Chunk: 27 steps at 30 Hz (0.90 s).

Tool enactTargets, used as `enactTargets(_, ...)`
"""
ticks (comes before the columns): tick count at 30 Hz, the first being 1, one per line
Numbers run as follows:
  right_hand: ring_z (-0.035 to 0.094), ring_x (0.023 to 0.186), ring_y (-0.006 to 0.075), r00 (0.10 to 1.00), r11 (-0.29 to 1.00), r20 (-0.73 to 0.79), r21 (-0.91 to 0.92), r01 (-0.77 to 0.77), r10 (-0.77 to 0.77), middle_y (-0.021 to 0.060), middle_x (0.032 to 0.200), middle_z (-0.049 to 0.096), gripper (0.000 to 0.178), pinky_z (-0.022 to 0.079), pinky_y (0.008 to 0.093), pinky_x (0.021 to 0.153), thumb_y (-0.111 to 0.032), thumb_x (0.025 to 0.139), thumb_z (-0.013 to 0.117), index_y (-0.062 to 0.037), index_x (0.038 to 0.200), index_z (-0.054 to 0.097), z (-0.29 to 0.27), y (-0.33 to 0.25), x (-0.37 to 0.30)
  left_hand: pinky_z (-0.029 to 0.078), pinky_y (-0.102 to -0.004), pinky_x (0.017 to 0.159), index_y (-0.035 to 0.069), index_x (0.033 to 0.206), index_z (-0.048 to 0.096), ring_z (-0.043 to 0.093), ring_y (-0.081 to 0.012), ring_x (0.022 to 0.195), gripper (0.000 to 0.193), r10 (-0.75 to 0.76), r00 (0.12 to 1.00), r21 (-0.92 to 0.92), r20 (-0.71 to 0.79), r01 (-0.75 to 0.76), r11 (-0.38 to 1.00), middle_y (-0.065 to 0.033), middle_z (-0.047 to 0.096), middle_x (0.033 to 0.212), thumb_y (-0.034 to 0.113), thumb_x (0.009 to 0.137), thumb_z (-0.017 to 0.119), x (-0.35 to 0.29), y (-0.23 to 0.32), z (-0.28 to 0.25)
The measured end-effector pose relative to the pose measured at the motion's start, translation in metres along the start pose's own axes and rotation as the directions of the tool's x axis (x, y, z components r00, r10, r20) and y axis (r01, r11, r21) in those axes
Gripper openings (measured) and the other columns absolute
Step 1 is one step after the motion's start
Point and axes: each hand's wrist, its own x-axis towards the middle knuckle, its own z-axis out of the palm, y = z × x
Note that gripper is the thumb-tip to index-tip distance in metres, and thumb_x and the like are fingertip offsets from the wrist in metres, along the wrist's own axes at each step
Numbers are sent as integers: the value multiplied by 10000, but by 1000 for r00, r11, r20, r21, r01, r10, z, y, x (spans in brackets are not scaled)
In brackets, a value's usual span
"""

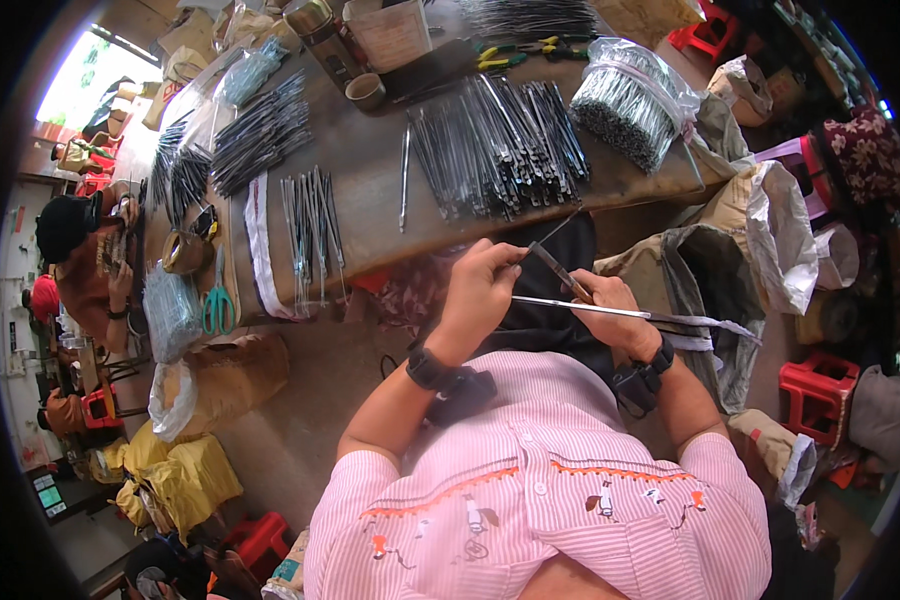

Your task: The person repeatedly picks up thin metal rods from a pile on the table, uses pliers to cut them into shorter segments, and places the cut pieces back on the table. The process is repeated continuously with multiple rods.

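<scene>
In front of my chest, just off the table's near edge, my left hand point(480, 290) is closed in a pinch on a thin dark metal rod. My right hand point(610, 312) is closed around a narrow dark flat piece point(550, 262), whose far end meets my left fingertips. A bright silver rod point(580, 305) lies crosswise over my right fingers; its left end is close to my left palm. On the table ahead is a wide pile of similar dark, thin metal rods point(505, 150), with a single rod point(405, 180) to its left.
A smaller row of rods point(313, 225), teal scissors point(218, 300) and a thermos point(320, 40) with a cup point(366, 92) occupy the table's left part. Pliers point(500, 58) and a plastic-wrapped bundle point(630, 105) are farther right. Open sacks point(710, 290) and a red stool point(818, 395) stand at right. Another person point(95, 240) works at left.
</scene>
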Motion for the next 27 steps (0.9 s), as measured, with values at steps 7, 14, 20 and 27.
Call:
enactTargets(7,593,777,460,999,997,-38,75,12,-9,225,809,636,261,481,497,699,-180,772,551,-94,1012,606,4,-8,4,469,-330,729,10,1091,667,573,-227,807,312,-47,999,130,20,44,991,-134,551,898,201,848,709,3,8,-17)
enactTargets(14,598,792,452,999,991,45,134,-21,15,235,787,630,283,467,500,711,-197,791,524,-100,1043,608,19,-29,26,488,-344,686,67,1072,694,574,-245,730,302,31,981,357,-194,41,933,-120,540,896,139,782,738,-21,12,-42)
enactTargets(20,604,764,375,988,953,151,303,-23,-24,195,798,614,383,469,414,712,-221,810,527,-85,1167,551,37,-36,38,485,-400,705,50,992,710,607,-343,781,193,91,928,418,-361,74,905,-167,603,841,125,816,687,-24,-14,-70)
enactTargets(27,583,673,156,979,839,204,534,-102,-12,75,781,616,410,477,294,670,-134,807,489,-2,1193,533,37,-26,33,495,-439,791,-39,1018,689,633,-395,865,321,151,752,591,-641,359,722,-245,658,892,225,839,655,1,-84,-161)
